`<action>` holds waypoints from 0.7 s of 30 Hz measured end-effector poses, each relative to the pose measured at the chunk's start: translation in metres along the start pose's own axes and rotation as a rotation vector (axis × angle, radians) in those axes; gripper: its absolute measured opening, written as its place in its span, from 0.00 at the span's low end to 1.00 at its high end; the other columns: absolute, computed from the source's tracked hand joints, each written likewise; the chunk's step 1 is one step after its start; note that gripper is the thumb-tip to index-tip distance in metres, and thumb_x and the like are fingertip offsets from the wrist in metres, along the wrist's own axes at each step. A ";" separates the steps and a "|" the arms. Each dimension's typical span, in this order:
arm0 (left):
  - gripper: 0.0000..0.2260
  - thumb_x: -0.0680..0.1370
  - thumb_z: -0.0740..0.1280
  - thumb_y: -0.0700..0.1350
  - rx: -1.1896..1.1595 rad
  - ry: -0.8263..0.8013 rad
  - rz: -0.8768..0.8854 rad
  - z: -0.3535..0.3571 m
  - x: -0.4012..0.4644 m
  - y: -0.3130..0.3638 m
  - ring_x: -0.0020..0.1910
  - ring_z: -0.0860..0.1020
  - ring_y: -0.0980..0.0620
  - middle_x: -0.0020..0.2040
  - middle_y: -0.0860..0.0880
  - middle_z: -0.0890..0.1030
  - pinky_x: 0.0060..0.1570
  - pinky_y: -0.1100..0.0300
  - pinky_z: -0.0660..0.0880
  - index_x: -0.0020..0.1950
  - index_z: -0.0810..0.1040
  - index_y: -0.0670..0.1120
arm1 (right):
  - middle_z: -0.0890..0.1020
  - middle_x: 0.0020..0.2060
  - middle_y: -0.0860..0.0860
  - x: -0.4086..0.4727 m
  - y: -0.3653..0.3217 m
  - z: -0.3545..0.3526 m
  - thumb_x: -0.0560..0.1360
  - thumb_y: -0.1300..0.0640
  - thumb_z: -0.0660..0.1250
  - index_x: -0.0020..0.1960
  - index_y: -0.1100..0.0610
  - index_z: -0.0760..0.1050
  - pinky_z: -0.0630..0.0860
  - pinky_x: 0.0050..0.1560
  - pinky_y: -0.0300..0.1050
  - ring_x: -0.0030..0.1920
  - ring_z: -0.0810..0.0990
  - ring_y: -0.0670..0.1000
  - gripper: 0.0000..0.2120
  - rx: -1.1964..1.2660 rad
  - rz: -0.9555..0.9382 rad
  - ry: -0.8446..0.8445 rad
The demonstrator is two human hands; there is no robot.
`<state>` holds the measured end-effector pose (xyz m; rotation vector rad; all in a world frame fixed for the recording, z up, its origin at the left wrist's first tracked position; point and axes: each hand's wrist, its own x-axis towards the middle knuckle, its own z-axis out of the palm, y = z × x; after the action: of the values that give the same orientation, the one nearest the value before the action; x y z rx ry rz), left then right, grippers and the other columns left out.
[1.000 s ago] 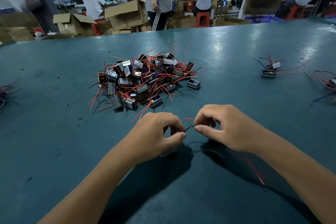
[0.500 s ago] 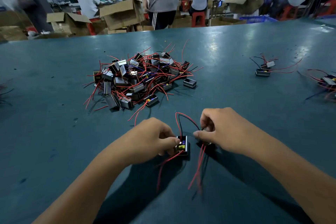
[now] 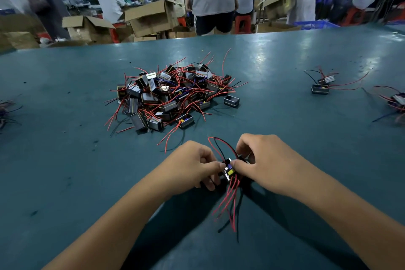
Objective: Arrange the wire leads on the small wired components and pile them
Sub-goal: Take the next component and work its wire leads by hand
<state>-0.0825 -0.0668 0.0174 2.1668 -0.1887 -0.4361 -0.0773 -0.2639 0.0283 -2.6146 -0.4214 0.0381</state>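
Observation:
A small black wired component point(image 3: 228, 170) with a yellow part sits between my two hands just above the teal table point(image 3: 65, 160). My left hand point(image 3: 192, 163) pinches it from the left with thumb and curled fingers. From the right, my right hand point(image 3: 260, 163) pinches it with the thumb on its top. Red and black leads point(image 3: 228, 204) hang down toward me, and a red and black loop point(image 3: 219, 144) arches above it. A big pile of the same components point(image 3: 171, 96) with tangled red leads lies beyond my hands.
One bare black case point(image 3: 231, 101) lies just right of the pile. Two components with leads point(image 3: 322, 86) sit at the right, more at the right edge point(image 3: 396, 103) and the left edge point(image 3: 6, 109). People and cardboard boxes point(image 3: 149, 17) stand beyond the table's far edge.
One second ago my hands pinched only a wire between them. The component then came into view in my left hand, and my right thumb has now moved onto it, closing the gap.

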 end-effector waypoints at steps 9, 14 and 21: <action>0.12 0.75 0.76 0.48 -0.018 0.107 0.056 0.005 0.011 -0.006 0.26 0.81 0.52 0.33 0.48 0.83 0.21 0.66 0.68 0.48 0.76 0.43 | 0.78 0.54 0.44 -0.002 -0.006 0.008 0.71 0.36 0.69 0.62 0.48 0.70 0.76 0.54 0.45 0.54 0.77 0.48 0.25 -0.055 -0.040 0.024; 0.13 0.74 0.77 0.47 -0.044 0.103 0.098 0.006 0.011 -0.007 0.24 0.78 0.54 0.30 0.50 0.81 0.23 0.65 0.68 0.42 0.77 0.40 | 0.78 0.54 0.45 -0.001 -0.009 0.008 0.69 0.39 0.69 0.62 0.48 0.70 0.77 0.54 0.48 0.53 0.78 0.49 0.26 -0.058 -0.023 0.016; 0.15 0.77 0.73 0.50 -0.083 0.084 0.095 0.006 0.012 -0.009 0.24 0.77 0.55 0.30 0.48 0.82 0.22 0.68 0.66 0.41 0.80 0.38 | 0.77 0.50 0.49 0.000 -0.014 0.015 0.69 0.45 0.70 0.57 0.52 0.68 0.76 0.48 0.50 0.50 0.77 0.54 0.22 -0.206 -0.028 -0.019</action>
<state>-0.0743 -0.0696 0.0042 2.0811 -0.2218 -0.2934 -0.0827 -0.2455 0.0214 -2.8122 -0.4912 0.0101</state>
